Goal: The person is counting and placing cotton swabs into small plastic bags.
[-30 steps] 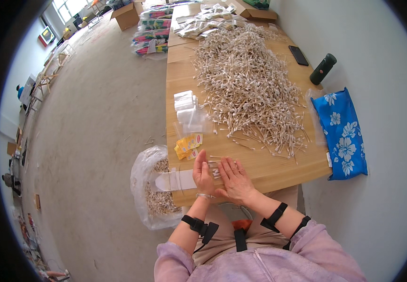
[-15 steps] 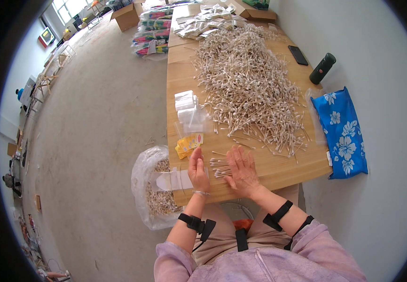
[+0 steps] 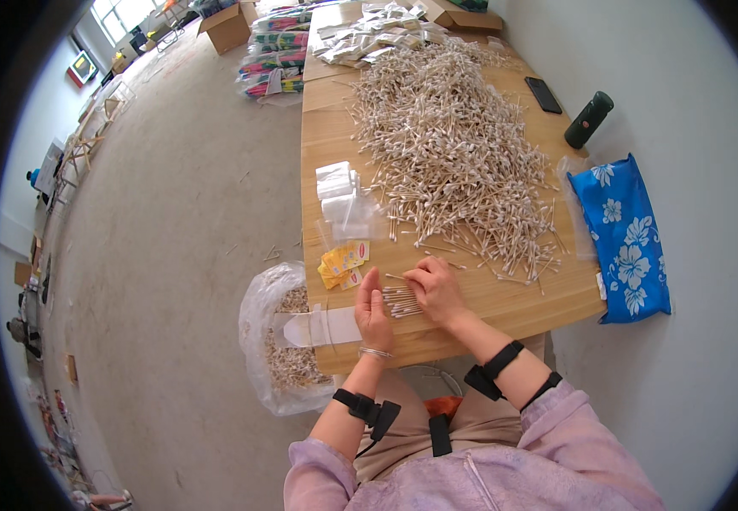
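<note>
A small row of cotton swabs [image 3: 400, 301] lies side by side near the table's front edge, between my hands. My left hand [image 3: 372, 311] stands on its edge at their left ends, fingers stretched out and holding nothing. Over their right ends, my right hand [image 3: 439, 292] has its fingers bent and drawn together on the swabs; its fingertips are partly hidden. Just beyond the hands spreads a large heap of loose cotton swabs [image 3: 463, 153]. Yellow printed cards [image 3: 343, 262] lie beyond my left hand, with clear plastic bags [image 3: 339, 200] behind them.
A white strip [image 3: 335, 326] juts past the table's left edge over a clear bag of swabs [image 3: 254, 341]. On the right are a blue flowered pack [image 3: 625, 243], a dark green bottle [image 3: 589, 119] and a phone [image 3: 543, 94]. Filled packets [image 3: 377, 36] lie at the far end.
My right hand has gone from lying flat with spread fingers to bent fingers gathered on the swabs. My left hand has shifted slightly right, closer to the row.
</note>
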Tool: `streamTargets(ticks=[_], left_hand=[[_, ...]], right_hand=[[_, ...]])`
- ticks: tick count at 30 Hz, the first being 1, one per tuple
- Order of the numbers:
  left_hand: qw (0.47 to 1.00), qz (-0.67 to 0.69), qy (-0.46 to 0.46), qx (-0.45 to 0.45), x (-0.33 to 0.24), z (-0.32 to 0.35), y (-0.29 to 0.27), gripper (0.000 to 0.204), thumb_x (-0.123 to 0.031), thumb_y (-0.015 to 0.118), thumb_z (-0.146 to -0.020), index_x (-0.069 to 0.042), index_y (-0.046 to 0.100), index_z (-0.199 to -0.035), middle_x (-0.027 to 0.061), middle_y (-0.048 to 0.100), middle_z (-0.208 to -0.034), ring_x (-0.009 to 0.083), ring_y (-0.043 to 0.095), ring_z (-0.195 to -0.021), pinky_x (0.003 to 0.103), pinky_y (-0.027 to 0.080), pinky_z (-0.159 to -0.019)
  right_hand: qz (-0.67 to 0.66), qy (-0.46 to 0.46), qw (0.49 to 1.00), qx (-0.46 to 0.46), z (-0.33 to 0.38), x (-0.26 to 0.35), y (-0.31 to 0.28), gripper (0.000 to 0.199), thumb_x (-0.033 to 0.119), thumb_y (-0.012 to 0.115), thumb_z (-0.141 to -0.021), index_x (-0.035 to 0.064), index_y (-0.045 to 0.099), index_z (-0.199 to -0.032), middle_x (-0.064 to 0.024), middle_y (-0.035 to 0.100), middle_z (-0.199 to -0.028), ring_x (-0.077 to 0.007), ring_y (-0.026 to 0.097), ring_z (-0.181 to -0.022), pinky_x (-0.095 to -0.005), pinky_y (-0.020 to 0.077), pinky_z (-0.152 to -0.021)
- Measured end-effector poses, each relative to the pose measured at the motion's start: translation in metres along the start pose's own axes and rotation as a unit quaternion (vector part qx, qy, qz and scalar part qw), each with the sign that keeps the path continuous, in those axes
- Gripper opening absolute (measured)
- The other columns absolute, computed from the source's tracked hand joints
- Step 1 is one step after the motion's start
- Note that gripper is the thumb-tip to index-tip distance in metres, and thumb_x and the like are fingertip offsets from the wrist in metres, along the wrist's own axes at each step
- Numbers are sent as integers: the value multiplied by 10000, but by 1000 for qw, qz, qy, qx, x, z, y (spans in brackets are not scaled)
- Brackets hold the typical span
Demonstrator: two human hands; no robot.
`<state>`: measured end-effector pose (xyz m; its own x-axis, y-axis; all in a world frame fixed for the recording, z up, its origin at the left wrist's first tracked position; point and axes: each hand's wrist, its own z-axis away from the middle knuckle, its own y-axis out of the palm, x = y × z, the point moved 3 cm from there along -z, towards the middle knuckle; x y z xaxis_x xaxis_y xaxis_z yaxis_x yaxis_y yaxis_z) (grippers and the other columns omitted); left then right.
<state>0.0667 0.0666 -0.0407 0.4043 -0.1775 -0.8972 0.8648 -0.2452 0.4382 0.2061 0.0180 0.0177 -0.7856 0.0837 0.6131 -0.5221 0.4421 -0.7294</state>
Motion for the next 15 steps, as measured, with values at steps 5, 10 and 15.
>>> streamTargets(ticks=[5,10,15], left_hand=[[1000,-3,-1,-11,-4,1,7,383,-77,359,-996,31,387,-1362,130,422,-1403,217,373,-1327,344,264,-1131],[1000,-5,9,-14,2,-6,-5,386,-91,356,-1000,34,383,-1364,126,420,-1405,214,365,-1331,341,256,-1134],[1000,-9,13,19,9,-5,2,386,-106,359,-1003,37,384,-1361,130,421,-1403,215,365,-1330,341,257,-1132]], right_hand=[[28,29,998,51,-23,-20,2,61,91,643,-784,106,691,-820,-57,570,-862,-255,545,-902,-365,466,-791],[-19,36,999,-33,0,-24,-15,87,48,604,-806,62,667,-864,-77,587,-876,-280,554,-887,-375,462,-786],[-77,71,988,-109,32,-17,-9,182,-6,562,-812,27,609,-985,-125,582,-1030,-305,554,-973,-379,449,-862]])
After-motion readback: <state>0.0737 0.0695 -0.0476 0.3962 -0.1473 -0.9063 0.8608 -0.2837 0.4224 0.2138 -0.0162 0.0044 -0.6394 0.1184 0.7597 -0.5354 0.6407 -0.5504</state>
